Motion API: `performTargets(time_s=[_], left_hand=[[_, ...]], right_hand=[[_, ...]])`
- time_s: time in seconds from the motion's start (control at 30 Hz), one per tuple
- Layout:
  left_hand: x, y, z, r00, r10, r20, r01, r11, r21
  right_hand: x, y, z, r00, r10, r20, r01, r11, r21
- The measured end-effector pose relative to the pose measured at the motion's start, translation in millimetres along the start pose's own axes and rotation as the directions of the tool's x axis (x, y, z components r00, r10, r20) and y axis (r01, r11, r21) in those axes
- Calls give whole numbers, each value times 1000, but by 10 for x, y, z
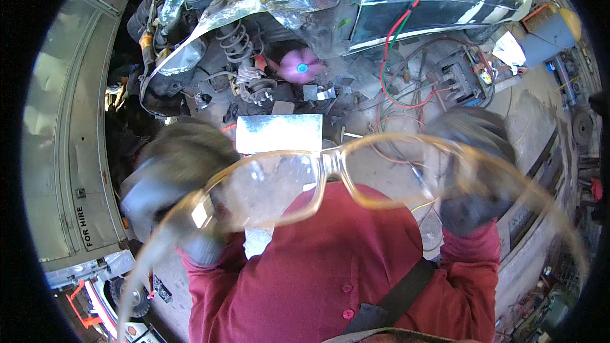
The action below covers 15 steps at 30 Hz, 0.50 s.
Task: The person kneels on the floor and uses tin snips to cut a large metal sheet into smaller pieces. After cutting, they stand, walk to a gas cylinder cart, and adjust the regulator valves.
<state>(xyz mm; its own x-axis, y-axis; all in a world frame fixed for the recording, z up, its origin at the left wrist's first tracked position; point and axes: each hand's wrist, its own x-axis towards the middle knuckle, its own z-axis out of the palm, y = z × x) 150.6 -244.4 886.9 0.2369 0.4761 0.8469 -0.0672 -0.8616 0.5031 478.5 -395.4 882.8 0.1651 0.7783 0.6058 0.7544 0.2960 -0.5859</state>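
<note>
My left hand, in a dark glove with a greyish cuff, is raised at the left and smeared by motion. My right hand, gloved in dark grey, is raised at the right and just as blurred. A pair of clear glasses with a tan frame spans the view very close to me, its side arms running down to left and right. Both hands show partly behind the outer ends of the glasses. Whether either touches them, or how the fingers are bent, is not clear. A shiny rectangular metal sheet lies beyond, between the hands.
Ahead stands a stripped car body with a dark door and an exposed coil spring. A red hose hangs from it. On the floor lie a purple round part and cables. A metal cabinet-like panel rises at left; a blue-grey cylinder is at right.
</note>
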Motion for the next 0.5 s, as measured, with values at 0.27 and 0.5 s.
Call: performTargets(time_s=[0.27, 0.5], left_hand=[[-900, -1158, 274, 592, -782, 197, 794, 607, 23], [-2296, -1882, -47, 313, -945, 93, 888, 326, 325]], right_hand=[[-303, 811, 682, 871, 416, 263, -459, 879, 130], [-1818, 1851, 840, 550, 654, 519, -583, 746, -322]])
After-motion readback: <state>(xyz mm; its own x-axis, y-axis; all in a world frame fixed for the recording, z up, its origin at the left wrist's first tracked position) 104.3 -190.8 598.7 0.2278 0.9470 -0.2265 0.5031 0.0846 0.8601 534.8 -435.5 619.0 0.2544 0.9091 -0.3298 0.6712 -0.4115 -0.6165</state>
